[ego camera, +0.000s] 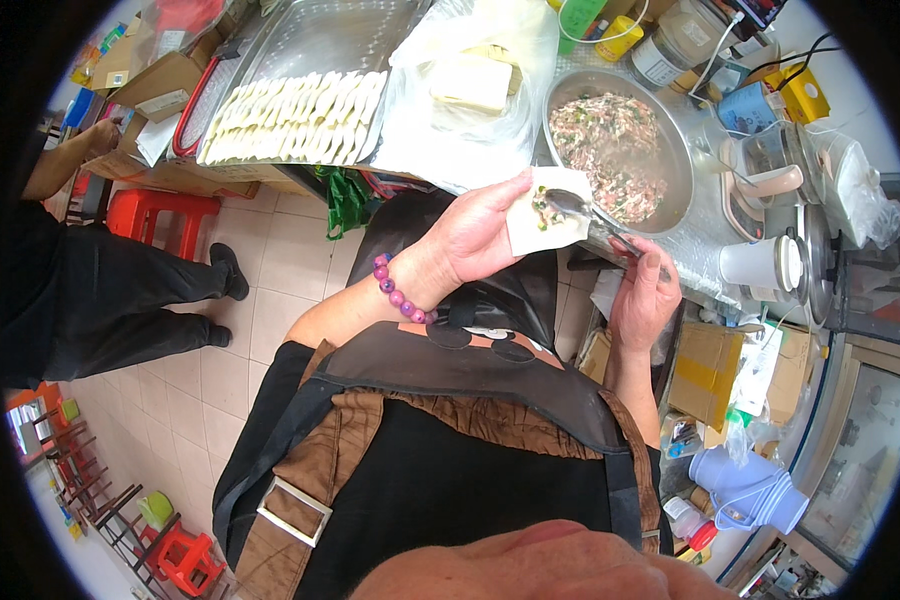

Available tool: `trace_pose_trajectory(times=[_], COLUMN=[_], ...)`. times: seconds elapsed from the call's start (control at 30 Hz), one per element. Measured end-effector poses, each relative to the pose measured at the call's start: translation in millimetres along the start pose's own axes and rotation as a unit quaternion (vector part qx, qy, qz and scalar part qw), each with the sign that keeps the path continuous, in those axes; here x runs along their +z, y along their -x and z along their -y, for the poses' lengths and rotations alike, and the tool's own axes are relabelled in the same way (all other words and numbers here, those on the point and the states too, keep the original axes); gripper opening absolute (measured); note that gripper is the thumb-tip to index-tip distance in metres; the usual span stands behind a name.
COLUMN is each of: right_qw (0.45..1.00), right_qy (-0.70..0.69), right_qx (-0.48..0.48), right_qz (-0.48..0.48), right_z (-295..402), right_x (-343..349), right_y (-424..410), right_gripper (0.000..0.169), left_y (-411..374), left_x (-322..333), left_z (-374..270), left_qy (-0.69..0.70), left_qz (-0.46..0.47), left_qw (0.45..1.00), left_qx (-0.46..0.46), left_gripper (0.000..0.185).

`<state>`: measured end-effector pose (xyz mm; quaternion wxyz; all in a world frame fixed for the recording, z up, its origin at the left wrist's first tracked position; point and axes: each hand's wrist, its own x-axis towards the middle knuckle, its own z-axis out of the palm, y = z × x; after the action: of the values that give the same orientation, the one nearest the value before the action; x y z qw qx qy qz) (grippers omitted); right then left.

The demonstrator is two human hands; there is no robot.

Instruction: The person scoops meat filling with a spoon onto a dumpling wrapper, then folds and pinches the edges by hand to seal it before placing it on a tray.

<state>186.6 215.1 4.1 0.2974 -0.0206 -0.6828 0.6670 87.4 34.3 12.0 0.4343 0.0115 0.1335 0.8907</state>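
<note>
On the fingers of my left hand [469, 236] lies a square dough wrapper [534, 232], held by the thumb at its edge. My right hand [645, 289] grips the handle of a metal spoon [566, 201], whose bowl rests on a small dab of meat filling [541, 214] on the wrapper. Just beyond it stands a steel bowl [688, 176] of minced meat with green bits [607, 150]. A stack of wrappers [471, 84] sits on a clear plastic bag [409, 124] left of the bowl. Rows of folded dumplings [292, 120] fill the near part of a metal tray [322, 37].
Jars [667, 52], a white lidded cup [757, 262] and a pink-handled utensil [772, 180] crowd the table's right side. Cardboard boxes [709, 371] and a blue thermos jug [750, 487] are at my right. A person in black [112, 292] stands at left near a red stool [161, 214].
</note>
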Motion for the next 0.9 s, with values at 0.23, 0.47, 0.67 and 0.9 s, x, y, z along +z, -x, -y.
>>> trace_pose_trajectory(times=[0.23, 0.47, 0.67, 0.9], right_qw=[0.885, 0.906, 0.897, 0.846], right_qy=[0.269, 0.241, 0.267, 0.352], right_qx=[-0.319, -0.321, -0.327, -0.387], right_qz=[0.207, 0.137, 0.128, 0.106], right_z=[18.9, 17.6, 6.7, 4.2], right_x=[11.4, 5.1, -2.4, -5.8], right_y=[-8.9, -8.5, -12.5, -22.1], right_gripper=[0.016, 0.016, 0.016, 0.014], left_y=[-7.5, -16.7, -19.5, -27.3], left_x=[-4.5, -8.2, -1.6, -0.5], left_z=[1.3, 3.1, 6.5, 7.6], left_qy=[0.02, 0.073, 0.088, 0.083], left_qz=[-0.027, -0.009, 0.002, 0.003], left_qw=[0.999, 0.997, 0.996, 0.996], left_qx=[0.012, 0.028, 0.023, 0.026], left_gripper=[0.045, 0.047, 0.046, 0.045])
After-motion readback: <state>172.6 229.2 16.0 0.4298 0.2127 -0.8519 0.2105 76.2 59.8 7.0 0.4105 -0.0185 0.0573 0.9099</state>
